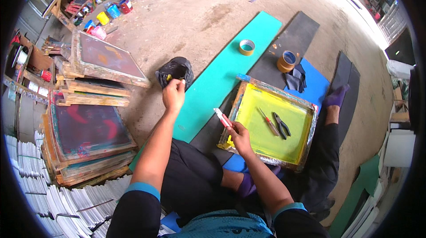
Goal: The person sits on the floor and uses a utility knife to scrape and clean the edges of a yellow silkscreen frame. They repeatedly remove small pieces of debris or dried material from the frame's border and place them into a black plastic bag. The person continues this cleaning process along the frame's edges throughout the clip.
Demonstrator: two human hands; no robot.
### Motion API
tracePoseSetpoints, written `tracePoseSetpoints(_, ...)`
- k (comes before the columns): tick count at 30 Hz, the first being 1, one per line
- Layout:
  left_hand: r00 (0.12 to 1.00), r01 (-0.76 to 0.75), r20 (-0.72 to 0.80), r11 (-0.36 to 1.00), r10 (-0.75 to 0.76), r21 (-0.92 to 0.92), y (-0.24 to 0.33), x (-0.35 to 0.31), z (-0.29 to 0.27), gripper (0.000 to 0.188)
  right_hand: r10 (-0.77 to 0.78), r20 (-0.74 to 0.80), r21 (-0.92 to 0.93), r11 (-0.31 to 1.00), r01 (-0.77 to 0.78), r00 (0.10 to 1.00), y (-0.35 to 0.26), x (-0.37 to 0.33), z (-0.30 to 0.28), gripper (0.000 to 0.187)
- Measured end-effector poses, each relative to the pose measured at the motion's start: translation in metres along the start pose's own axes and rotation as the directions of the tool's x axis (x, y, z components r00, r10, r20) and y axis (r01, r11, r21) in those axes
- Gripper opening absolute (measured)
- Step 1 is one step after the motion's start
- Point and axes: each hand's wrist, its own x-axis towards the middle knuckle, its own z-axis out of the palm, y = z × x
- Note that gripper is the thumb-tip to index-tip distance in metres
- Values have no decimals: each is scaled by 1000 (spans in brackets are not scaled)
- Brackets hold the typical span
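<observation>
My left hand (173, 95) is closed in a pinch at the near rim of a black plastic bag (176, 67), which stands open on the floor. Whatever its fingertips hold is too small to make out. My right hand (240, 136) grips a red and white utility knife (222, 117), its tip pointing up and left. Just beyond that hand lies a wood-framed printing screen (253, 91) with yellow-green mesh. On the mesh rest a screwdriver (268, 120) with a red handle and black-handled pliers (281, 125), side by side.
A teal mat strip (213, 87) and a dark strip (295, 33) run away from me. Tape rolls (246, 47) (286, 61) and a dark cloth (296, 79) sit on them. Stacked screens (91, 127) rise at left, near paint containers (103, 18). My outstretched leg (326, 153) borders the right.
</observation>
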Motion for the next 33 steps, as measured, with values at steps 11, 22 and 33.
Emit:
tracePoseSetpoints(11, 877, 61, 472, 996, -85, 65, 54, -210, 60, 38, 107, -140, 169, 982, -83, 984, 50, -42, -73, 25)
tracePoseSetpoints(22, 947, 70, 318, 993, -36, -95, 37, -222, 81, 23, 56, -135, 160, 986, -34, 989, 51, -41, -71, 28)
tracePoseSetpoints(33, 905, 149, 416, 981, -85, -124, 29, -224, 70, 27, 97, -82, 215, 974, -78, 992, 64, -40, -80, 32)
